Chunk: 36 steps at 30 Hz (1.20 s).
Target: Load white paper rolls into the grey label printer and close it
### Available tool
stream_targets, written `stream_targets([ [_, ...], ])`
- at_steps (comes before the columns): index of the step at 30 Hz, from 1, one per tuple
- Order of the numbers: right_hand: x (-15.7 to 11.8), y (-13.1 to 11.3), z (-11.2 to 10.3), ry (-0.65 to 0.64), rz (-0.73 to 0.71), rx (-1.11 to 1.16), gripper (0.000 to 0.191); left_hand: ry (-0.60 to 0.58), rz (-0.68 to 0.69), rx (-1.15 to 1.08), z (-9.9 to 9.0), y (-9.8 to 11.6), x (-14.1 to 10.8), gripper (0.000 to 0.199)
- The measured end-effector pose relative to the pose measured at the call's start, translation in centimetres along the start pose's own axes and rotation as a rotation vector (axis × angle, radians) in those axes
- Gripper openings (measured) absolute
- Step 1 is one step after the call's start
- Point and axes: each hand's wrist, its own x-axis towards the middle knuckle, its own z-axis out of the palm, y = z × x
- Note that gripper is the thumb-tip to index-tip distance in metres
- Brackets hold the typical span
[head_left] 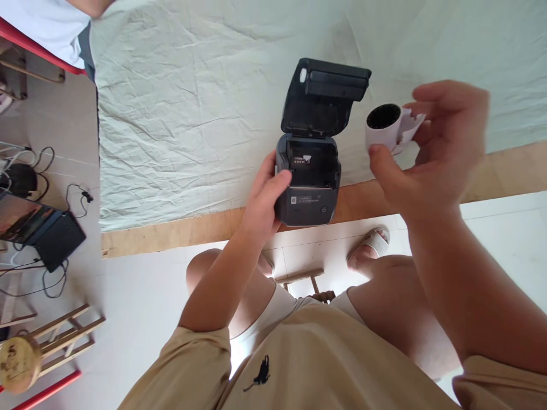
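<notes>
My left hand (268,196) grips a dark portable label printer (308,206) by its left side, thumb on the upper edge. The printer's lid (318,108) stands swung open, away from me, and the paper bay (310,165) shows no roll inside. To the right, my right hand (440,142) pinches a small white paper roll (383,134) with a black core between thumb and fingers. A crumpled, torn end of the paper sticks out towards my fingers. The roll is held up beside the printer, apart from it.
A pale green cloth (183,114) covers the table, with a wooden edge (171,232) along my side. At left are a laptop (60,239) with cables, a wooden stool (21,364) and part of another person (51,28) at the table's far left corner.
</notes>
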Motion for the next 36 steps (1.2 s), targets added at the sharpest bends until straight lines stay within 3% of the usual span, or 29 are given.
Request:
stream_targets([
  [2, 0.3, -1.9, 0.0, 0.007, -0.057, 0.031, 0.040, -0.032, -0.013, 0.025, -0.2, 0.0, -0.1, 0.049],
  [7, 0.9, -4.9, 0.6, -0.235, -0.133, -0.117, 0.021, -0.061, -0.045, 0.047, -0.6, -0.2, -0.3, 0.058],
  [10, 1.0, -4.7, 1.1, -0.276, -0.136, -0.172, 0.016, -0.074, -0.060, 0.066, -0.7, -0.2, -0.5, 0.056],
  [17, 1.3, -4.9, 0.7, -0.281, -0.105, -0.267, 0.025, -0.049, -0.058, 0.073, -0.6, -0.2, -0.5, 0.061],
  [21, 1.2, -4.5, 1.1, -0.287, -0.183, -0.178, 0.027, -0.045, -0.082, 0.095, -0.7, -0.2, -0.4, 0.070],
  [25, 1.2, -3.5, 1.5, -0.344, -0.157, -0.122, 0.024, -0.040, -0.094, 0.081, -0.8, -0.2, -0.5, 0.068],
  [32, 1.0, -4.9, 1.0, -0.218, -0.234, -0.075, 0.031, -0.098, -0.021, -0.021, -0.6, -0.3, -0.5, 0.056],
  [36, 0.5, -5.6, 0.5, -0.382, -0.227, -0.003, 0.023, -0.074, 0.063, 0.039, -0.5, -0.2, -0.5, 0.058],
])
